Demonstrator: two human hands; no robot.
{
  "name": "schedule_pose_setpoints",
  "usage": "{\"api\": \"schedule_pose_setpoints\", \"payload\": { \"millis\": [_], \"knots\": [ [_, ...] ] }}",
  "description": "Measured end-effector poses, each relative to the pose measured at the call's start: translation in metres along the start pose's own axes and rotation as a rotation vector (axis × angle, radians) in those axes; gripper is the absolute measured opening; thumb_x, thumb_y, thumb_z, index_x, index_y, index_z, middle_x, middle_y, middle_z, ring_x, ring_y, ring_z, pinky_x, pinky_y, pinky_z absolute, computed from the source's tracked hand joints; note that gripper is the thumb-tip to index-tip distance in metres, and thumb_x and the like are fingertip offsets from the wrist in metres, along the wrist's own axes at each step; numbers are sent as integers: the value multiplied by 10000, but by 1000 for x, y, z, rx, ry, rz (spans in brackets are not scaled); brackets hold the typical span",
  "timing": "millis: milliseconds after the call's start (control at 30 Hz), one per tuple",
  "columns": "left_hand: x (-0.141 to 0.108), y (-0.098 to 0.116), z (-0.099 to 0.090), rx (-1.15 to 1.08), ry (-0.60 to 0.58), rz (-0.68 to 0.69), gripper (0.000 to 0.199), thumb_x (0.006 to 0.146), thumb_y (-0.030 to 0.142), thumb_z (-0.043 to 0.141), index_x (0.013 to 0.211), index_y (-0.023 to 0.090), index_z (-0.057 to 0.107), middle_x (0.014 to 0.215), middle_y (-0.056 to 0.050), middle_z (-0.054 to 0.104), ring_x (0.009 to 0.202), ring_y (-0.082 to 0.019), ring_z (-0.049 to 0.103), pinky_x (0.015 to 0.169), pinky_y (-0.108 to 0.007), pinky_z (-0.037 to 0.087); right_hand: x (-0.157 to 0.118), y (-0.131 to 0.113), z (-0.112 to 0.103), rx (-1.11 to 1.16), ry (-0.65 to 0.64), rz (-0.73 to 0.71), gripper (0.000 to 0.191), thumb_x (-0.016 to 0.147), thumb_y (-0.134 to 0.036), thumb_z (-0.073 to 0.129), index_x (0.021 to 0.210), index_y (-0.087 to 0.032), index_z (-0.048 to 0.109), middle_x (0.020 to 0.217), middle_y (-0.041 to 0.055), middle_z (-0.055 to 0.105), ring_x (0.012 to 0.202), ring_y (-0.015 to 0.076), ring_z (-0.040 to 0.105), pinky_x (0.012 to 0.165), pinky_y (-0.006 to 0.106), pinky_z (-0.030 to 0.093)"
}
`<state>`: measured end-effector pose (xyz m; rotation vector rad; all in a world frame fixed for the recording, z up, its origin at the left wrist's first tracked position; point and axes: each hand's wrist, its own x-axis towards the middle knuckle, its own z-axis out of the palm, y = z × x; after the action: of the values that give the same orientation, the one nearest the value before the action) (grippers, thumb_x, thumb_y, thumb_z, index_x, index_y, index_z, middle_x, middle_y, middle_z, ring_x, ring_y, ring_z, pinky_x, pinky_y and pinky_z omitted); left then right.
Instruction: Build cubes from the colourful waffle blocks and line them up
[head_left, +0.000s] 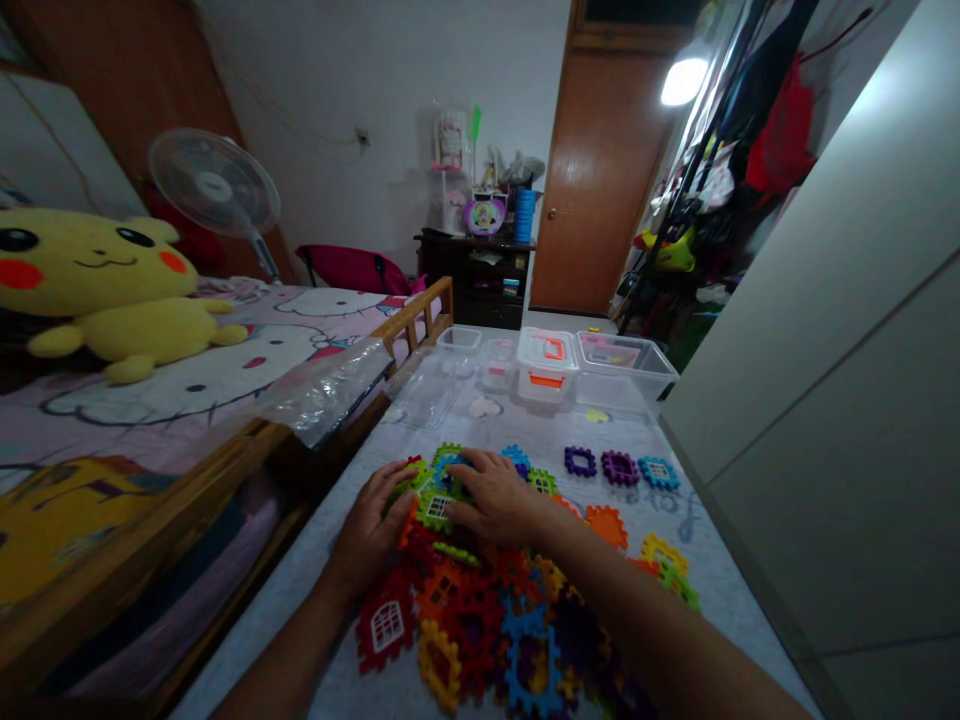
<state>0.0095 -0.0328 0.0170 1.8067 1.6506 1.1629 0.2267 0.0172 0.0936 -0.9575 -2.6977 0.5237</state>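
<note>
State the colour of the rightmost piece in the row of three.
The piece is blue with a white window, seen in the head view.

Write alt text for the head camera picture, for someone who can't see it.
A person's left hand and right hand are at a heap of colourful, notched plastic pieces on a pale cloth. Beyond stand see-through plastic containers; at left, a big yellow plush toy sits on a bed.

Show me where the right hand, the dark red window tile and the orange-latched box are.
Right hand (499,497), head view: back of hand.
Dark red window tile (387,626), head view: its white window.
Orange-latched box (546,363), head view: lid's front.
</note>
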Motion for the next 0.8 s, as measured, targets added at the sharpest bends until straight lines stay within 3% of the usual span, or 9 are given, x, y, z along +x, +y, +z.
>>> {"api": "schedule_pose_setpoints", "payload": {
  "millis": [233,300,433,533,700,800],
  "knots": [
    [-1,-4,-2,-97,17,-25,402,917,466,397,1147,220,617,1319,-69,528,1256,-243,471,1108,-453,338,-14,-6,-11,228,-13,-115,349,903,-245,499,1233,-146,553,1204,117,613,1108,208,563,965,330,433],
    [-1,-3,-2,-87,13,-35,394,903,471,426,1132,220,625,1292,-69,551,1237,-244,490,1097,-448,352,-9,6,-13,224,55,-50,319,903,-189,477,1201,-146,583,1201,106,625,1110,194,568,978,318,427],
    [0,0,-4,-33,20,-25,397,887,485,446,1093,209,644,1245,-77,579,1215,-253,507,1088,-455,356,4,47,-16,120,178,234,310,838,-93,506,1111,-152,642,1123,102,668,1066,201,597,973,336,430],
    [0,1,-4,-8,33,-16,399,881,491,448,1073,205,650,1227,-80,588,1195,-256,519,1074,-459,371,6,66,-17,110,188,274,311,816,-106,534,1106,-134,643,1123,123,662,1059,216,597,962,356,433],
    [1,1,-2,24,51,-7,378,875,479,467,1053,205,656,1200,-82,596,1167,-256,534,1055,-459,388,-7,57,-18,108,139,193,315,807,-142,569,1114,-140,637,1115,108,643,1053,202,583,964,334,418],
    [0,6,-4,49,134,25,332,880,440,485,1045,203,649,1201,-85,578,1158,-246,530,1040,-447,396,-16,52,-17,76,118,163,279,813,-153,570,1079,-140,650,1084,110,642,1025,211,581,941,337,424]
  ]
}}
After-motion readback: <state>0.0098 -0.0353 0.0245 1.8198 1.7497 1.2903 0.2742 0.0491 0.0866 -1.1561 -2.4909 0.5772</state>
